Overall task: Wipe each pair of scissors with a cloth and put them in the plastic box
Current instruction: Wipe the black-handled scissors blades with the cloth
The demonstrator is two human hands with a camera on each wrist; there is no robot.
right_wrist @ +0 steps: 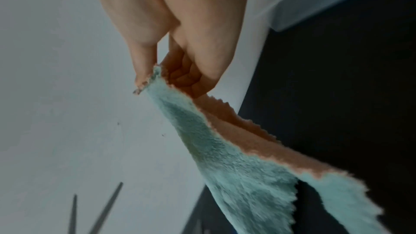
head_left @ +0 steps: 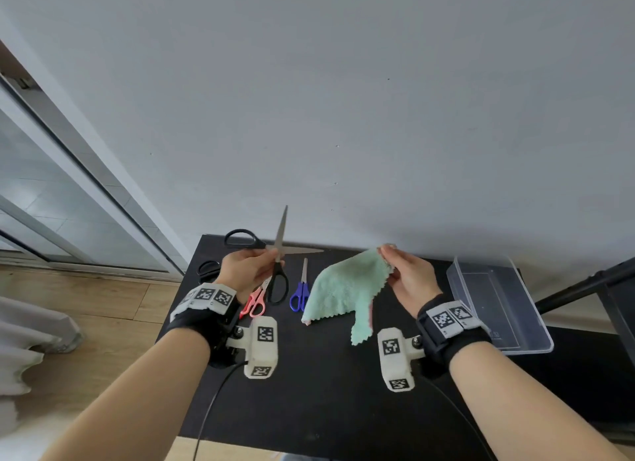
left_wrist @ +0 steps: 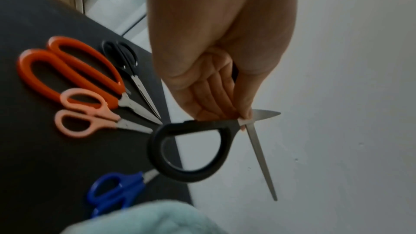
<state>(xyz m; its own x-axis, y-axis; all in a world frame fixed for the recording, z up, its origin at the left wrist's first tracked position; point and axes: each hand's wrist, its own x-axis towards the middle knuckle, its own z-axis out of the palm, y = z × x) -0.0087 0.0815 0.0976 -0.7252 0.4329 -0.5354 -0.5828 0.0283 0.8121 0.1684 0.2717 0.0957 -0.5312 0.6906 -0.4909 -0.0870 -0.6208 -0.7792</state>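
Note:
My left hand (head_left: 266, 259) pinches large black-handled scissors (head_left: 279, 282) near the pivot and holds them above the table's back left. The blades are spread, one pointing up, one right. The left wrist view shows the hand (left_wrist: 243, 117) on the pivot and the black scissors' handle loop (left_wrist: 191, 150) below. My right hand (head_left: 386, 252) pinches a corner of the mint-green cloth (head_left: 347, 288), which hangs down to the table. Close up, that hand (right_wrist: 155, 76) grips the cloth (right_wrist: 236, 166), whose back is pink. The clear plastic box (head_left: 498, 302) stands empty at the right.
On the black table (head_left: 326, 392) lie blue scissors (head_left: 300, 290), pink scissors (head_left: 256, 301) and small black scissors (head_left: 208, 270); orange scissors (left_wrist: 67, 70) show beside them. A grey wall rises behind the table. A dark stand (head_left: 584, 288) is at the right.

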